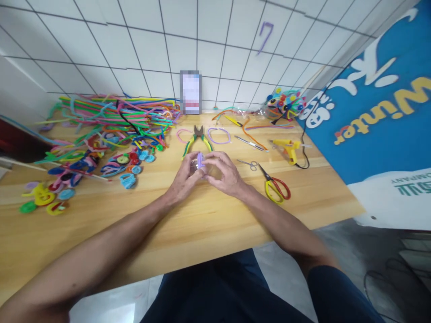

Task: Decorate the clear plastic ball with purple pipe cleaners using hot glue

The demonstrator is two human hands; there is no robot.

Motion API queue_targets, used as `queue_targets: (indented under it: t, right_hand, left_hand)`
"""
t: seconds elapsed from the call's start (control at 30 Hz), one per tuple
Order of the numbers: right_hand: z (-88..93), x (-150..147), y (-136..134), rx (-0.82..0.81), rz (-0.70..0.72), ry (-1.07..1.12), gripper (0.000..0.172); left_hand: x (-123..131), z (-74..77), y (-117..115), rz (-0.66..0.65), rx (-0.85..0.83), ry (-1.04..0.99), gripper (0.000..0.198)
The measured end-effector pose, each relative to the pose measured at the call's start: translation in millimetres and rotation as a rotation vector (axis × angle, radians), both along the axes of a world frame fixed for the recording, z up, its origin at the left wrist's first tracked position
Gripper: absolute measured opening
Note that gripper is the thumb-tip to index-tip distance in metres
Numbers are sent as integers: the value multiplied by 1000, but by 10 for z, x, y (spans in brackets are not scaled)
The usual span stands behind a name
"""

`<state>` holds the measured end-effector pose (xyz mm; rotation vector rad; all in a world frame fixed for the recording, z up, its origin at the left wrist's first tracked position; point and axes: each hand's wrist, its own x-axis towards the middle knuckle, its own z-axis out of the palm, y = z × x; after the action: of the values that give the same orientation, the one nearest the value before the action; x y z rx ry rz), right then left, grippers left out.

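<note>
My left hand [183, 179] and my right hand [224, 172] meet over the middle of the wooden table [202, 224]. Both pinch a short purple pipe cleaner [200, 160] that seems wrapped round a small clear object held between the fingers. Just beyond my hands lie green-handled pliers [198, 138], with a pink pipe-cleaner loop [183, 135] on their left and a purple loop [218, 135] on their right.
A heap of coloured pipe cleaners [114, 114] and coiled shapes [67, 179] fills the left. Red-and-yellow scissors [276, 186], small scissors [248, 164], a yellow glue gun [288, 148] and a colourful craft ball [284, 104] lie right. A phone [190, 92] leans on the tiled wall. A blue banner [377, 116] stands right.
</note>
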<state>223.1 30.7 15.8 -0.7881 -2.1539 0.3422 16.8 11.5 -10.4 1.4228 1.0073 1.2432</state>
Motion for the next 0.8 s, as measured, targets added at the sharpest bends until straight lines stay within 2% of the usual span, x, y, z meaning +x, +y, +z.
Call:
queue_targets:
  t: [0.17, 0.23, 0.3, 0.37, 0.43, 0.5, 0.57, 0.67, 0.8]
  right_hand:
    - [237, 29, -97, -76, -13, -53, 37]
    - [330, 216, -156, -125, -57, -34, 30]
    - [365, 565, -209, -193, -169, 41, 19]
    - [340, 1050, -229, -258, -396, 156, 20]
    - [281, 1577, -194, -264, -735, 242, 27]
    - [223, 2030, -94, -244, -1060, 234, 37]
    - [178, 2328, 55, -289, -1200, 161, 49]
    - [132, 2489, 301, -400, -1214, 55, 51]
    - [105, 2499, 531, -475, -1156, -48, 27]
  left_hand:
    - [14, -33, 20, 30, 36, 33, 61]
    - [19, -49, 17, 25, 31, 38, 64]
    - [24, -62, 9, 24, 32, 47, 65]
    - [27, -71, 1, 47, 70, 64, 63]
    - [26, -77, -3, 65, 127, 85, 61]
    - [22, -81, -5, 54, 159, 117, 61]
    - [16, -79, -8, 32, 158, 148, 62]
    - [12, -55, -23, 13, 132, 160, 62]
    - [29, 1, -49, 11, 136, 116, 63]
